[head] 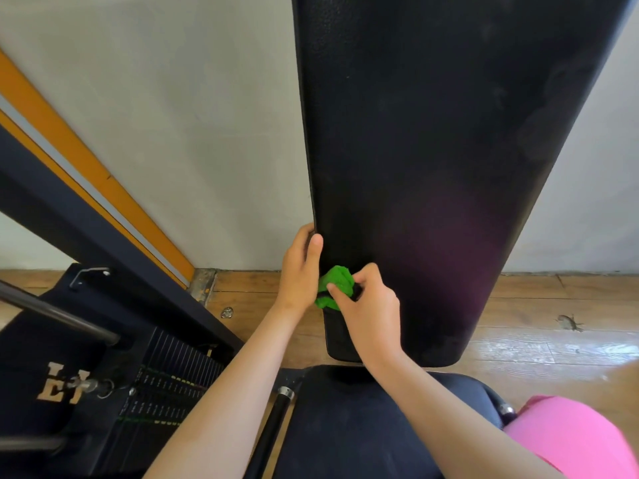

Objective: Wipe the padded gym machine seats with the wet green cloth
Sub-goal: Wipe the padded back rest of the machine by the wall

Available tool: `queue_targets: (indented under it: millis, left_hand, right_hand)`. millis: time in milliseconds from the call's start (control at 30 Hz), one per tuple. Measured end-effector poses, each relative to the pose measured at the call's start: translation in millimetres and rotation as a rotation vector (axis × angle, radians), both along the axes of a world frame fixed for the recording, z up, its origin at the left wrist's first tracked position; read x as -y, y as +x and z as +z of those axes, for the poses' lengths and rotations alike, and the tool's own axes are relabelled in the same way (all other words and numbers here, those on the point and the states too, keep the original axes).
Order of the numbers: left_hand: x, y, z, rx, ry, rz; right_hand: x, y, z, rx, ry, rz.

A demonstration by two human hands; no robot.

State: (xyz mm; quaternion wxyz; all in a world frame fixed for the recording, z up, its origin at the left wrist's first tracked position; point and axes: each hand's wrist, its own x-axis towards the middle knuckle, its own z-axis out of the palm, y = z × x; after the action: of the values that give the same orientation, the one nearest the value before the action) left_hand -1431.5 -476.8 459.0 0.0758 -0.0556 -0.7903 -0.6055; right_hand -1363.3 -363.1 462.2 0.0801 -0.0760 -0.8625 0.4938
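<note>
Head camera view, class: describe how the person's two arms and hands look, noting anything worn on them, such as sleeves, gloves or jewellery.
Both forearms are bare from the bottom edge of the picture to the fingers: no sleeves show. The left hand and the right hand wear no gloves, and no rings, watch or bracelets can be seen. Fingernails look short and unpainted.

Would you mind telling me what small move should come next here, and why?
Probably sweep the bunched green cloth rightward: the right hand presses it at the tall black padded backrest's lower left edge, which the left hand steadies.
</note>
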Motion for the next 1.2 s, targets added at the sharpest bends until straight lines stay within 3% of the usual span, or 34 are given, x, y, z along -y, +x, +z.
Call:
queue_targets:
  millis: [333, 567, 967, 1200]
  left_hand:
    - [-12.0, -0.7, -36.4, 0.182, 0.017, 0.076]
    - [-22.1, -5.0, -42.1, 0.033, -0.15, 0.275]
    - [-22.1, -8.9, -53.5, -0.024, -0.133, 0.32]
    - [-26.5, -4.8, -46.1, 0.107, -0.162, 0.368]
  right_hand:
    - [-15.5, 14.1, -36.8, 0.112, 0.155, 0.046]
    - [-44.3, 32.9, -69.5, 0.251, 0.272, 0.055]
    - [-53.5, 11.5, -15.5, -0.05, 0.061, -0.028]
    - [-90.0, 36.3, -56.6, 0.194, 0.255, -0.039]
